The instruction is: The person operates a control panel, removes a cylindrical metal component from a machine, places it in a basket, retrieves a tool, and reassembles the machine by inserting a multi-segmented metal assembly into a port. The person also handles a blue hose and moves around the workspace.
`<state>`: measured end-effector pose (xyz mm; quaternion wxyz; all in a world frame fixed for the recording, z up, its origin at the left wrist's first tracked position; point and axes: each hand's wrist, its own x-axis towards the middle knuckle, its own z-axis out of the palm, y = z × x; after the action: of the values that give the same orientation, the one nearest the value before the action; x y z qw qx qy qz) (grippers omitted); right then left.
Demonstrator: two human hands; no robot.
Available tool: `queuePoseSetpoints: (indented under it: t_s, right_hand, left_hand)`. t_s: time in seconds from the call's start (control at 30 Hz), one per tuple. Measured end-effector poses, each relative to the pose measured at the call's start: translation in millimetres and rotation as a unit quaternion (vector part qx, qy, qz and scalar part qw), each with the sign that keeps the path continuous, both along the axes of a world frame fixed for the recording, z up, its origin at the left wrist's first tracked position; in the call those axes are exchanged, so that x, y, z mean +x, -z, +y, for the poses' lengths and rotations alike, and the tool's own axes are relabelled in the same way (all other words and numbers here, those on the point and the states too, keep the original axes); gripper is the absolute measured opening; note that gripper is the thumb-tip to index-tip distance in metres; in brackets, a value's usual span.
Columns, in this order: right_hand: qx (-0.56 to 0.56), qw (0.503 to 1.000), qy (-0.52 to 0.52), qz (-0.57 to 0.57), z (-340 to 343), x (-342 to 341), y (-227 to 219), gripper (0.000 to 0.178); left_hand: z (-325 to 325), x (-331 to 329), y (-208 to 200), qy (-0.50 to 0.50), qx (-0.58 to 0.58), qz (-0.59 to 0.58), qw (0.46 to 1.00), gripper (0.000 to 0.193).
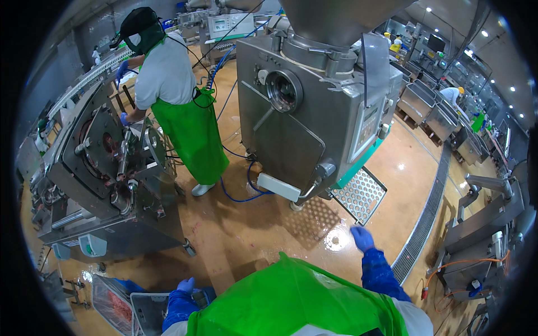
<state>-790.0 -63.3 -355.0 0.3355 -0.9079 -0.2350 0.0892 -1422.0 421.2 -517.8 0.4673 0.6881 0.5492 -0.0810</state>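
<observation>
Meat crate: lower left of the frame, a pale crate with pinkish-red ground meat in it; its long axis slants from upper left to lower right.
Grey crate: just right of the meat crate, a grey crate; its dark inside is too dim to read.
Left hand: the gloved left hand, bottom of the frame, right of the grey crate and near it; how far open it is, and whether it grips anything, I cannot tell.
Right hand: the gloved right hand, right of lower centre; no object shows in it, but how far its fingers are open I cannot tell.
Perforated step: the metal perforated step lies directly above the right hand in the frame, its nearest corner pointing down at it; whether they touch is unclear. It juts from the steel filling machine toward lower right.
Hopper: a steel cone, top centre, above that machine; contents hidden.
Steel bins: upper right, a row of steel bins.
Co-worker: upper left, a person in a green apron, one gloved hand at an opened machine.
</observation>
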Motion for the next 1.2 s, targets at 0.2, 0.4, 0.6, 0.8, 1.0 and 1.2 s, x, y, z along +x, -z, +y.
queuePoseSetpoints:
  t_s: [0.2, 0.4, 0.6, 0.8, 1.0, 1.2]
  right_hand:
    - [0.221, 0.914, -0.194, -0.278, 219.9, 104.2, -251.2, 0.021]
    - [0.227, 0.871, -0.219, -0.376, 370.2, 164.5, -378.9, 0.030]
    - [0.027, 0.854, -0.121, -0.506, 461.9, 243.9, -419.5, 0.045]
    - [-0.227, 0.896, -0.119, -0.362, 499.4, 290.3, -449.8, 0.051]
    - [-0.262, 0.889, -0.124, -0.354, 509.7, 304.0, -455.4, 0.052]
    - [-0.201, 0.895, -0.127, -0.376, 516.3, 321.5, -442.9, 0.050]
  left_hand:
    - [20.9, 11.0, -20.0, 0.035, 0.117, 0.059, 0.991, 0.045]
    - [-33.8, 7.3, -22.1, -0.259, 0.019, -0.132, 0.957, 0.039]
    - [-121.1, -99.5, 0.3, 0.133, 0.353, 0.193, 0.906, 0.034]
    - [-224.3, -126.5, -18.6, -0.469, 0.066, -0.008, 0.881, 0.034]
    - [-327.4, -80.4, -28.6, -0.582, -0.003, -0.067, 0.811, 0.034]
    - [-409.1, -37.2, -13.7, -0.170, 0.071, 0.139, 0.973, 0.031]
